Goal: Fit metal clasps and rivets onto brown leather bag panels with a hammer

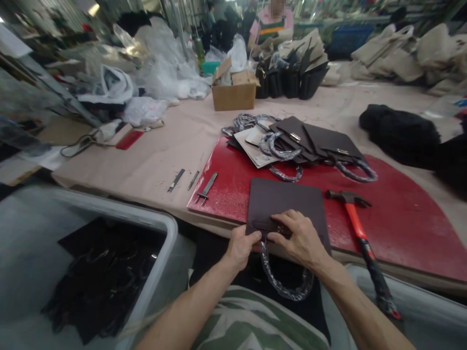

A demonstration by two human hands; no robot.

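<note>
In a cluttered workshop, a plastic bin (pixel 170 233) stands left of the table (pixel 153 163), whose red board (pixel 229 194) bears a two-pronged punch (pixel 207 186), seemingly placed within reach. The left hand (pixel 241 247) pinches a dark bag panel (pixel 284 198) at the board's near edge, apparently letting its plastic-wrapped handle (pixel 288 293) hang free; the right hand (pixel 301 237) rests fingers on the panel, though I cannot tell whether they clamp, beside a claw hammer (pixel 355 221).
</note>
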